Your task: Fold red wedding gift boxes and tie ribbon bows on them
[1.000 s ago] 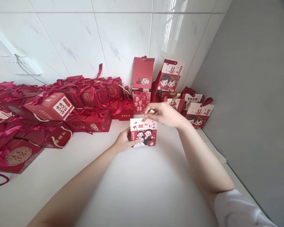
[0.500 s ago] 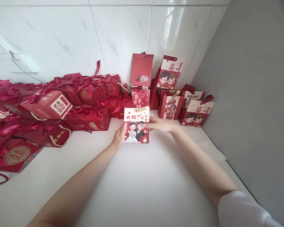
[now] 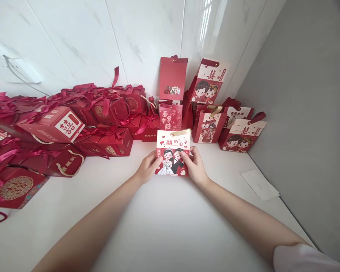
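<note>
Between my two hands is a red and white gift box point(image 3: 173, 153) with a cartoon couple and a gold strap on its top. My left hand point(image 3: 148, 166) grips its left side, thumb on the front. My right hand point(image 3: 197, 165) holds the right side, its thumb pressed on the printed face. The other fingers lie behind the box, out of sight. Just behind it stands a pink-red box point(image 3: 170, 117) with white lettering. To the right of that is a box with a figure in costume point(image 3: 209, 128).
Red boxes with ribbons point(image 3: 102, 141) are piled along the left and back. More gift boxes stand at the back right, one with two cartoon faces point(image 3: 240, 138). White sheets of paper point(image 3: 260, 184) lie by the grey panel point(image 3: 306, 124). Behind is a tiled wall point(image 3: 144, 41).
The gift box appears slightly lower and further right, nearer to me. My right hand has shifted its hold, and its thumb now rests on the front. The view has tilted a little.
</note>
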Tool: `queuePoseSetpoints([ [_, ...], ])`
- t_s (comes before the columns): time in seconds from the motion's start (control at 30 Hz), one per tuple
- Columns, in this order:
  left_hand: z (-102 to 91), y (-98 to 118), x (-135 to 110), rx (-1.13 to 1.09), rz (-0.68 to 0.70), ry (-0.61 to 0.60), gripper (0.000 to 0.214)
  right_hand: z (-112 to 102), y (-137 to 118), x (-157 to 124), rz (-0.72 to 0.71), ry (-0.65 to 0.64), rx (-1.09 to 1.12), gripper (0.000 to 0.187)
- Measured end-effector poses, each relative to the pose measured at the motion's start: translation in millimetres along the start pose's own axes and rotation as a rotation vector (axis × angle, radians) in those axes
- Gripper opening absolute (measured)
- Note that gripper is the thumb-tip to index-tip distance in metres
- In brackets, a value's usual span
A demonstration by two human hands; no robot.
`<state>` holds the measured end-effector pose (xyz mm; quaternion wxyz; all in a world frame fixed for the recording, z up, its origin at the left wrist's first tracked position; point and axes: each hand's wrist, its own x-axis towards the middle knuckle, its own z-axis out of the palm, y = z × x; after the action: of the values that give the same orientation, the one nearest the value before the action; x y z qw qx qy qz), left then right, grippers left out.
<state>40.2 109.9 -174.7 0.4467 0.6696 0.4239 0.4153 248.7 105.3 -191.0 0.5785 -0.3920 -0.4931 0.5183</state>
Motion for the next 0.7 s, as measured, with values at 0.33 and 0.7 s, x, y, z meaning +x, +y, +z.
queuePoseSetpoints([
  [0.33,-4.1,-2.0,-0.1,-0.177,-0.109,-0.062,0.059,-21.5,-9.2,10.6,0.060,-0.441,-0.107,0.043],
  [0.7,-26.5,-3.5,7.6,0.183,0.009,-0.322,0.083,-26.3,-7.1,16.0,0.015,-0.470,-0.186,0.045],
])
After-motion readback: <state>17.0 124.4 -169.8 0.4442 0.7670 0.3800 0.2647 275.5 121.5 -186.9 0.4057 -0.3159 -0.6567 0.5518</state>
